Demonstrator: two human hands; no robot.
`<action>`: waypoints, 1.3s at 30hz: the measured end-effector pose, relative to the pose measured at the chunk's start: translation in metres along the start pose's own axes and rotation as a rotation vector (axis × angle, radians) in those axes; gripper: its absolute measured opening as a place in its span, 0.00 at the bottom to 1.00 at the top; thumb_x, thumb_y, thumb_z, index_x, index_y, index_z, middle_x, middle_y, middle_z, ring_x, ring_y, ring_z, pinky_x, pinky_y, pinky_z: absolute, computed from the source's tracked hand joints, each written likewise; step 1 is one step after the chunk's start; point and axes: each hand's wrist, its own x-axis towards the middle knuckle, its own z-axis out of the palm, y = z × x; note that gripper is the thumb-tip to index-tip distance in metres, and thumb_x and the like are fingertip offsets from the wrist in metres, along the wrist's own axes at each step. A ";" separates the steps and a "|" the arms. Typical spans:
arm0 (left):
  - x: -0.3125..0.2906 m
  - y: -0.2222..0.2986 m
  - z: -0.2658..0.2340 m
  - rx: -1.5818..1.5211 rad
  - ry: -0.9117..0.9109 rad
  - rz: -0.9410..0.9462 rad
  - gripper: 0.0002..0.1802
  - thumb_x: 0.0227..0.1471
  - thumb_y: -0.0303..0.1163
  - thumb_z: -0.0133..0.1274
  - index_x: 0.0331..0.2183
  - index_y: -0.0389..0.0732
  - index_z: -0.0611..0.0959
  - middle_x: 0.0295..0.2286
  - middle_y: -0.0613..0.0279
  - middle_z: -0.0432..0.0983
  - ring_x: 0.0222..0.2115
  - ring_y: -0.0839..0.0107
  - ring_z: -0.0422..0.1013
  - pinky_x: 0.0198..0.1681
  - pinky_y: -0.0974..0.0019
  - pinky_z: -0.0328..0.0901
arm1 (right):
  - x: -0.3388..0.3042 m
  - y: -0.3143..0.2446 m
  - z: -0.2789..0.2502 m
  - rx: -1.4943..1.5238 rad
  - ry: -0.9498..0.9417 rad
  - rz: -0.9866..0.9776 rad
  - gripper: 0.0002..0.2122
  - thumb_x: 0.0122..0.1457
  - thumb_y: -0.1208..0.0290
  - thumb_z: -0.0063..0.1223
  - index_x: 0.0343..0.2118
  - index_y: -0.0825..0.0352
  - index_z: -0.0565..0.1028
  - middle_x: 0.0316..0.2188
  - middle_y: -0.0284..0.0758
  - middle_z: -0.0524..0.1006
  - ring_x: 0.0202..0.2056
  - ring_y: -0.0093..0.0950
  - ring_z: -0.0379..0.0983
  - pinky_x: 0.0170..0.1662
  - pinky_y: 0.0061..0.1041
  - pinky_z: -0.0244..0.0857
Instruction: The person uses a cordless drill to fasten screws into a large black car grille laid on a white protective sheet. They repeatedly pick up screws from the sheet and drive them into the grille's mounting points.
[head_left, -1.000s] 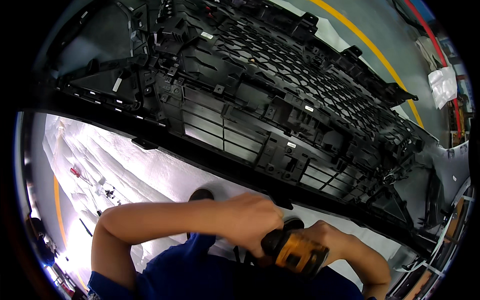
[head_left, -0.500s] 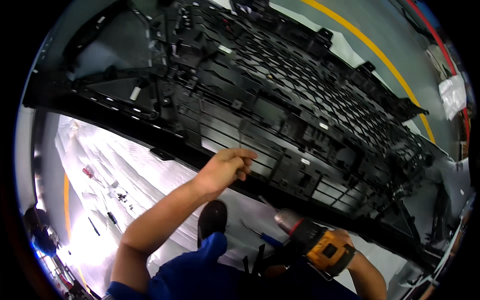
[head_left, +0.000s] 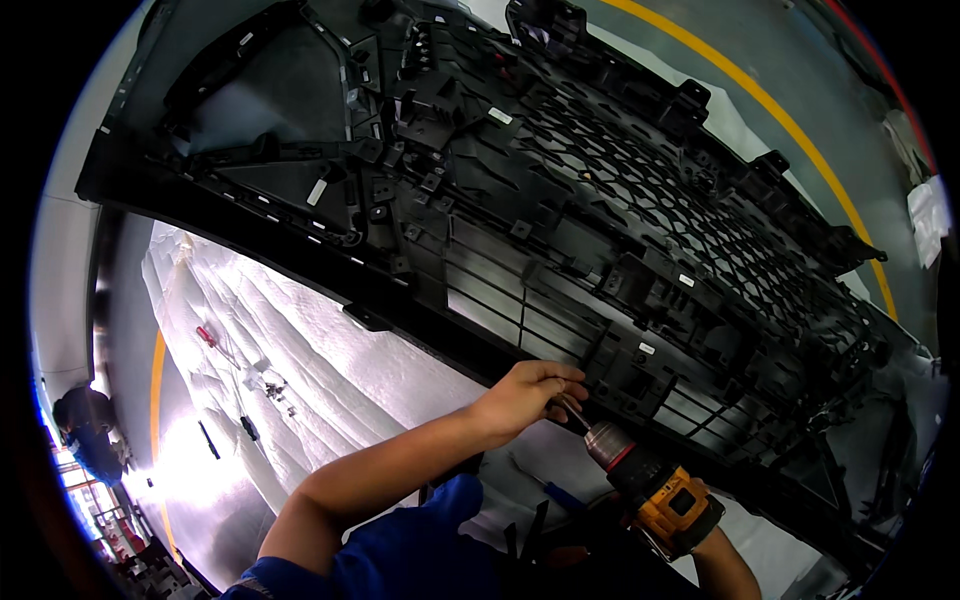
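Note:
My right hand (head_left: 711, 541) grips a yellow and black cordless drill (head_left: 675, 505), partly hidden behind the drill's body. A long thin driver bit (head_left: 574, 412) points up and left from its silver chuck. At the bit's tip, my left hand (head_left: 530, 398) is closed in a pinch. Whether those fingers also hold a small fastener cannot be made out. Both hands are at the near edge of a large black car bumper (head_left: 400, 330), whose inner side faces up. Its honeycomb grille (head_left: 640, 180) lies beyond my hands.
White padded sheeting (head_left: 330, 370) lies under the bumper. On it are a red-handled tool (head_left: 206, 336), several small loose parts (head_left: 275, 388) and a black tool (head_left: 249, 428). A blue-handled screwdriver (head_left: 563, 496) lies near my body. A yellow line (head_left: 780, 115) curves along the floor beyond.
My left hand has moved right and nearer, from over the bumper's slats to the bit's tip. The drill has tilted and shifted slightly right. The whole view has shifted a little.

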 end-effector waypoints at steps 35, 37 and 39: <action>-0.003 0.003 -0.001 -0.213 0.001 0.081 0.12 0.57 0.33 0.59 0.39 0.36 0.80 0.33 0.63 0.74 0.33 0.75 0.67 0.37 0.72 0.62 | 0.023 -0.039 0.005 0.350 0.242 -0.350 0.16 0.48 0.69 0.69 0.40 0.66 0.80 0.37 0.35 0.81 0.37 0.28 0.80 0.44 0.29 0.75; 0.003 0.007 0.007 -0.176 -0.050 0.085 0.12 0.57 0.32 0.60 0.40 0.36 0.80 0.35 0.61 0.75 0.33 0.75 0.68 0.36 0.72 0.62 | 0.013 -0.042 0.009 0.422 0.269 -0.448 0.18 0.52 0.71 0.67 0.46 0.66 0.76 0.40 0.35 0.80 0.36 0.26 0.79 0.43 0.28 0.75; 0.003 0.009 0.014 -0.165 -0.018 0.118 0.12 0.56 0.32 0.61 0.38 0.34 0.81 0.31 0.61 0.75 0.32 0.73 0.68 0.37 0.71 0.63 | 0.012 -0.040 0.009 0.694 0.192 -0.392 0.20 0.56 0.74 0.63 0.51 0.67 0.72 0.43 0.37 0.79 0.36 0.24 0.79 0.42 0.26 0.76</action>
